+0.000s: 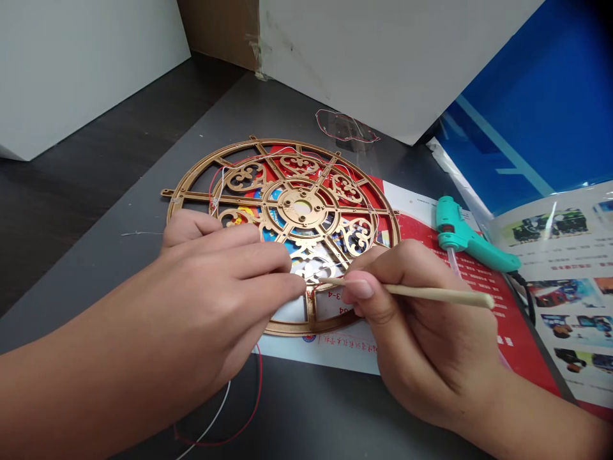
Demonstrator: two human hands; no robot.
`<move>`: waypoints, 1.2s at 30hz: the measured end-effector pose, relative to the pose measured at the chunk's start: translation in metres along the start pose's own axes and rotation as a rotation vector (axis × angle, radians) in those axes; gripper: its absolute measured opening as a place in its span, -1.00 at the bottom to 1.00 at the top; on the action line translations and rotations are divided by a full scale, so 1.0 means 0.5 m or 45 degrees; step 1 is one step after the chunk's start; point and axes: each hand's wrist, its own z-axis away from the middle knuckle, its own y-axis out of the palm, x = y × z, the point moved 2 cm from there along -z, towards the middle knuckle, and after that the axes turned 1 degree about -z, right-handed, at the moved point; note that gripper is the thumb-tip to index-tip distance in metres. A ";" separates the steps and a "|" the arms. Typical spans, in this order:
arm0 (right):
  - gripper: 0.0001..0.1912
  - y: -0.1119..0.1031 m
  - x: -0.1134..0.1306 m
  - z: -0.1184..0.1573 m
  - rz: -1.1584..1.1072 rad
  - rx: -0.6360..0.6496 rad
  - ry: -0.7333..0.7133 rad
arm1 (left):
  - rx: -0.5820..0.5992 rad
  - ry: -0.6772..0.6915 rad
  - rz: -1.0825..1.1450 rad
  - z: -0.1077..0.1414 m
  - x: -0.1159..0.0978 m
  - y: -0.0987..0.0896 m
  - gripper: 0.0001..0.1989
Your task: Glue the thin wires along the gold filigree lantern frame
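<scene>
A round gold-coloured openwork frame (287, 206) with spokes, scroll ornaments and a central hub lies on printed sheets. Thin red and white wires (261, 377) run along its inner ring and loop out below my left hand. My left hand (215, 287) rests over the near left of the frame, fingers curled together, the index fingertip by the inner ring; its thumb is hidden. Pinched between thumb and fingers of my right hand (421, 319) is a thin wooden stick (440, 294). The stick's tip points left, close to the red wire at the near spoke.
A turquoise glue gun (479, 248) lies to the right on a red and white printed sheet (407, 198). Another loop of thin wire (347, 126) is at the back. White panels (364, 57) stand behind, and a blue plastic-covered board (541, 115) is on the right.
</scene>
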 end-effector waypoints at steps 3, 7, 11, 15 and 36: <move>-0.59 0.000 -0.001 -0.001 0.009 0.027 0.003 | -0.004 -0.003 -0.009 0.002 0.000 -0.001 -0.69; -0.57 -0.001 0.000 -0.001 0.012 0.065 0.007 | -0.006 0.005 -0.022 0.005 0.002 -0.001 -0.69; -0.58 -0.003 0.003 -0.006 0.044 0.099 0.008 | 0.026 -0.003 -0.028 0.004 0.003 0.001 -0.67; -0.63 -0.003 0.007 -0.011 0.081 0.161 -0.010 | 0.013 -0.012 -0.016 0.000 0.004 0.001 -0.69; -0.62 -0.026 0.006 -0.009 0.318 0.214 -0.140 | 0.026 -0.030 -0.034 0.000 0.002 -0.005 -0.64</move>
